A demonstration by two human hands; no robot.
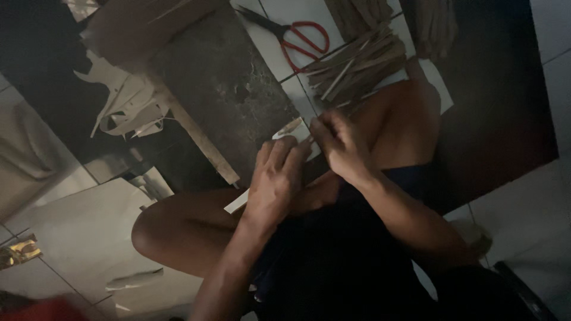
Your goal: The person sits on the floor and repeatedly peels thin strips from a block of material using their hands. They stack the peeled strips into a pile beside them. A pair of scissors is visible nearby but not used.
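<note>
Dark shorts (339,261) and two bare forearms fill the lower middle of the view, and above them both hands meet over a pale strip of paper (285,148). Left hand (275,181) lies flat along the strip, its fingers nearly straight and pressed down on it, so the strip's lower end pokes out below the wrist. Right hand (338,139) sits just right of the strip's upper end, fingers curled close together at the tip; the light is poor, so it seems to pinch the paper, though the exact grip cannot be told. Directly behind the strip lies a dark mottled board (229,83), with a narrow wooden slat (199,139) running along its left edge. Beyond the strip and to its right rests a heap of folded brown paper pieces (357,65), and just left of that heap lie red-handled scissors (297,35) on the white tiled floor (523,208). Well to the left of the strip sit curled pale paper offcuts (128,104).
</note>
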